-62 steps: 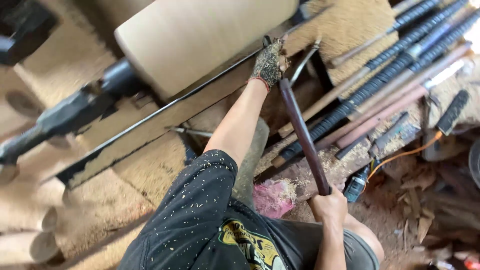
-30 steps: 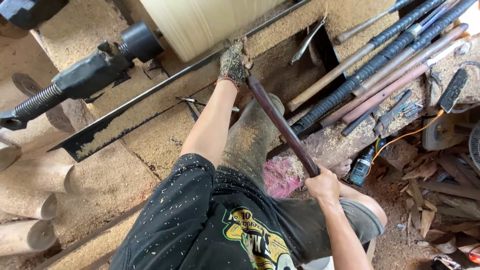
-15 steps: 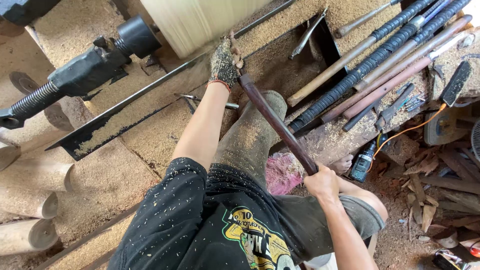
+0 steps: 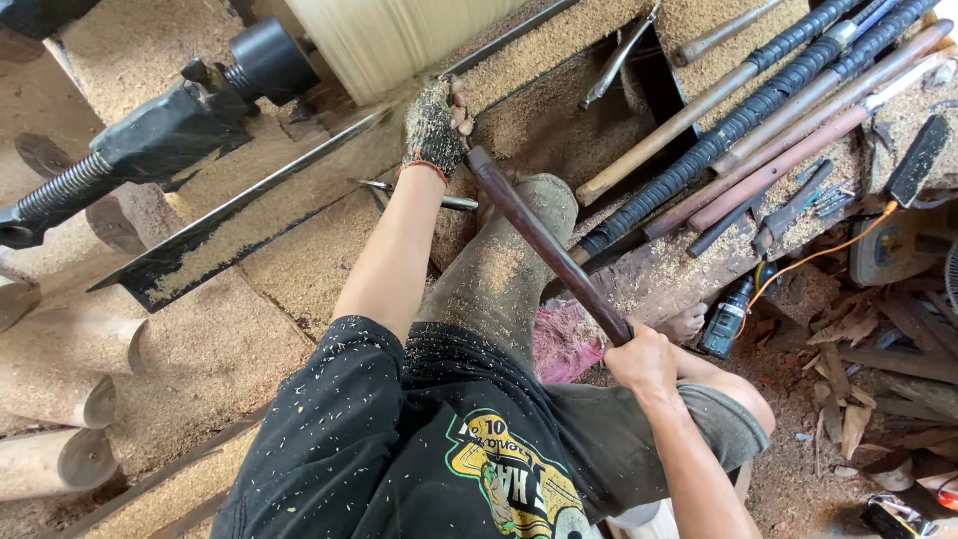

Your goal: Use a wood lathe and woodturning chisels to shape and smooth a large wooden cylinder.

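The person is sitting at a wood lathe, gripping a long dark-handled turning tool [image 4: 549,250] with both hands. The left hand [image 4: 434,130], wearing a sawdust-caked knit glove, is pressing down at the tool's front end, right against the metal tool rest bar [image 4: 299,165] and just below the pale wooden cylinder [image 4: 399,35] mounted on the lathe. Its fingers are curling over the tool's front part; the cutting tip is hiding under the glove. The right hand [image 4: 644,359] is bare and is wrapping its fingers tightly around the rear end of the handle, close to the person's raised knee.

The black tailstock [image 4: 170,125] with its threaded screw is lying to the left of the cylinder. Sawdust is covering the lathe bed [image 4: 299,260] and the person's dark shirt.

To the right, a recessed trough [image 4: 718,100] in the bench is holding a bundle of long tools: several with black spiral-wrapped handles [image 4: 768,95], others with plain brown wooden shafts. A small dark bottle [image 4: 726,319] with a black cap is standing upright below the trough, beside an orange cable [image 4: 828,250]. Its label is too small to make out. A pink rag [image 4: 564,344] is lying just under the tool handle. Turned wooden logs [image 4: 60,399] are lying at the lower left.
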